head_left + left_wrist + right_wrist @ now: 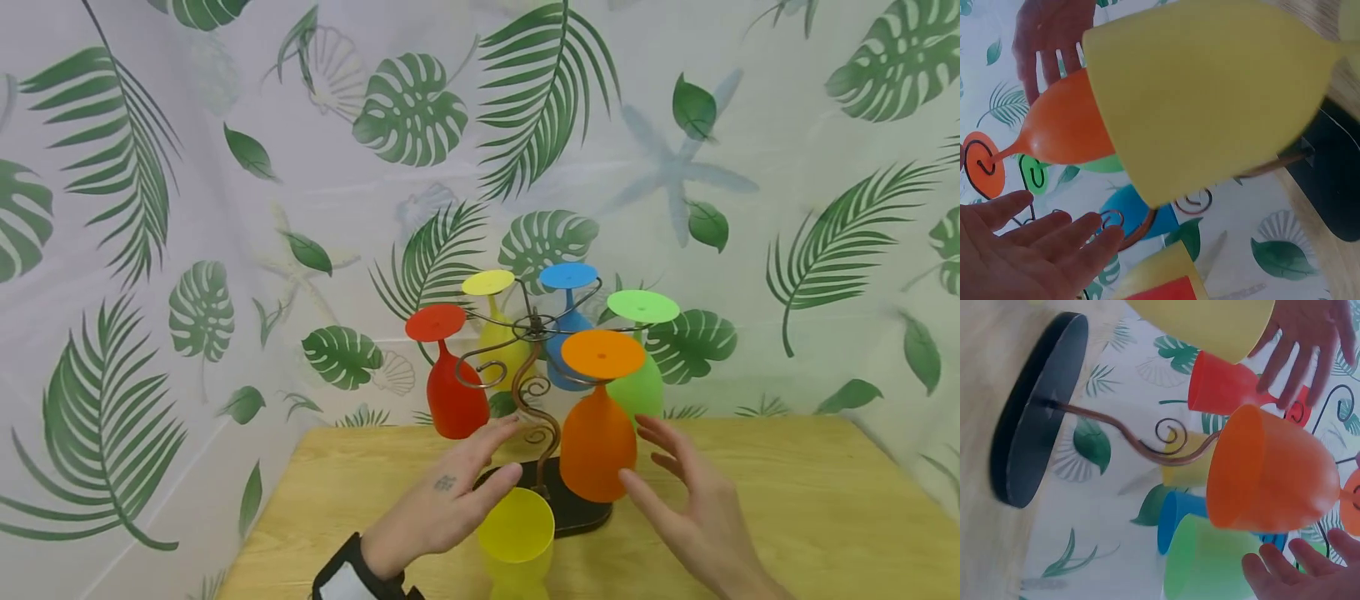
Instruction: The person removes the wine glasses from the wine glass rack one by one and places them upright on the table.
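Observation:
My left hand (450,496), fingers extended, is beside the rim of an upright yellow plastic goblet (517,533) at the table's front. To the right, my right hand (697,517) has its fingers spread beside an orange goblet (598,446). That goblet hangs upside down by its foot from a metal stemware rack (535,327). In the right wrist view the fingers lie just off the orange bowl (1272,472). The left wrist view shows the yellow bowl (1210,100) large, with the left palm (1016,269) apart from it.
Red (456,392), yellow (502,350), blue (566,342) and green (641,387) goblets hang inverted around the rack. A curled hook (480,379) between red and orange holds none. The rack's black base (577,521) stands on the wooden table (787,500), before a leaf-patterned backdrop (480,167).

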The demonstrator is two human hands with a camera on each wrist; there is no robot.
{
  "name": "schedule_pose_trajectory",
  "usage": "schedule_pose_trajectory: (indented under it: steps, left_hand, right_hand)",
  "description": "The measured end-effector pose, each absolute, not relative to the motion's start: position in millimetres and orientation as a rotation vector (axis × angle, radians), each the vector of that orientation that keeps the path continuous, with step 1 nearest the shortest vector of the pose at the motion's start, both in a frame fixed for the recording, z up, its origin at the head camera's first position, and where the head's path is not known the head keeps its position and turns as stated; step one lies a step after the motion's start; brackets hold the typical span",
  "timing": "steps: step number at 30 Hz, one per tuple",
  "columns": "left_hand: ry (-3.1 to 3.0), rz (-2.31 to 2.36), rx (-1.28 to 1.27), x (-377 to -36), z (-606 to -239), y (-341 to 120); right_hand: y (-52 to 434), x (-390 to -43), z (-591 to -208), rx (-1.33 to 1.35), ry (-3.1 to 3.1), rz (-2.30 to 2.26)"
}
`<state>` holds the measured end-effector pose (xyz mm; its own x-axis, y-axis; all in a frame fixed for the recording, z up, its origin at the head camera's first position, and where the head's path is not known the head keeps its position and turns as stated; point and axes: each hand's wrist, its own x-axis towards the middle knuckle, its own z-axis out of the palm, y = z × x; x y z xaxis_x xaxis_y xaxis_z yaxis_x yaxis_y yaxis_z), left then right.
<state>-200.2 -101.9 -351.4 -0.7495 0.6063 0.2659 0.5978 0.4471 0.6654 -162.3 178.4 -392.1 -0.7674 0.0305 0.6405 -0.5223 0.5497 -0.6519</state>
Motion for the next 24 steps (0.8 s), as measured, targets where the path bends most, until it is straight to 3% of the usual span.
schedule_pose_trajectory:
  steps: [9, 24]
  left_hand:
    - [2.565, 0.987, 1.222, -208.3, -346.7, -65.7]
    - [2.483, 1.12, 1.34, -210.8, -345.9, -62.4]
  right_hand:
    - [166.9, -176.0, -388.0, 0.395, -2.179, 1.176]
    - [167.0, -173.6, -387.6, 0.413, -2.159, 1.148]
